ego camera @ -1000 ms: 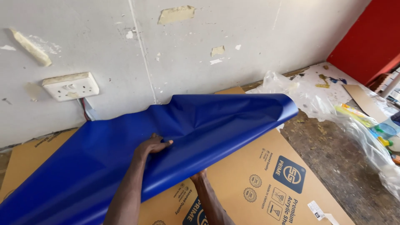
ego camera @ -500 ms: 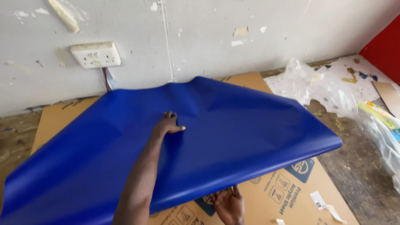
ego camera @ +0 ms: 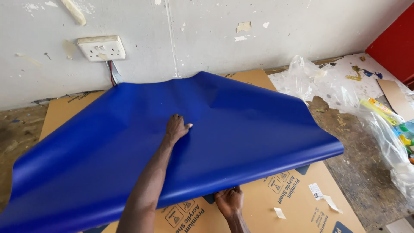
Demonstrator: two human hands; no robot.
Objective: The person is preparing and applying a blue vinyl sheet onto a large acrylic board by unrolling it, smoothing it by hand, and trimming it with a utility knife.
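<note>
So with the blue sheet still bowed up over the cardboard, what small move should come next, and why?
Probably sweep the left hand outward across the blue sheet to press it flat: it arches above the cardboard, while the right hand grips its near edge.

Two bare forearms — no sleeves, left hand (ego camera: 177, 128) and right hand (ego camera: 229, 202) ungloved, ringless.

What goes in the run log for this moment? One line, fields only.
left hand: flat on large blue flexible sheet | right hand: grips sheet's near edge | under: brown cardboard
</note>
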